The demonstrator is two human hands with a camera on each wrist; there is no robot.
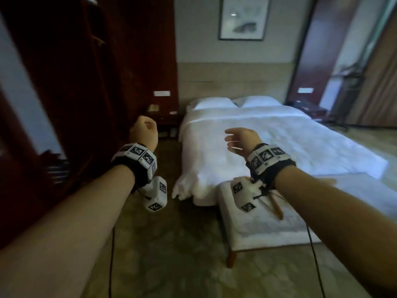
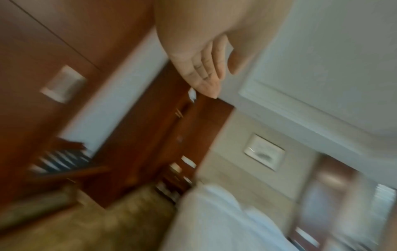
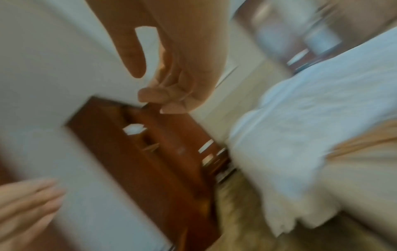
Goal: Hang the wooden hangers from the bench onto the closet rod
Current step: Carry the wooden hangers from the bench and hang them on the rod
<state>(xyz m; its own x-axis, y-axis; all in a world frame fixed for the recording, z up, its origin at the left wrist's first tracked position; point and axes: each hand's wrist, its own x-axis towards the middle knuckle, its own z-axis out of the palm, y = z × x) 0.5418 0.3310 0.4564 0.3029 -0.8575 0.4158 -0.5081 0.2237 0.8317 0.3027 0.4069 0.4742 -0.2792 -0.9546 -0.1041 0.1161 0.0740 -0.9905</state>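
A: Item, near: both hands?
B: Left hand (image 1: 143,132) and right hand (image 1: 242,139) are hanging loosely curled, gripping nothing.
A: Item, beyond: wooden hanger (image 1: 277,207)?
B: Lying on the worktop (image 1: 253,231) under the right wrist; judged next, reaching down for it.

I'm looking into a dim hotel-style bedroom. White-made bed (image 1: 257,136) with two pillows (image 1: 234,102) against a beige padded headboard panel (image 1: 236,80), framed picture (image 1: 243,18) on the grey wall above. Dark reddish wood wardrobe (image 1: 86,72) on the left, small nightstand (image 1: 165,119) beside the bed, brown curtains (image 1: 378,93) far right, patterned olive carpet (image 1: 171,254).
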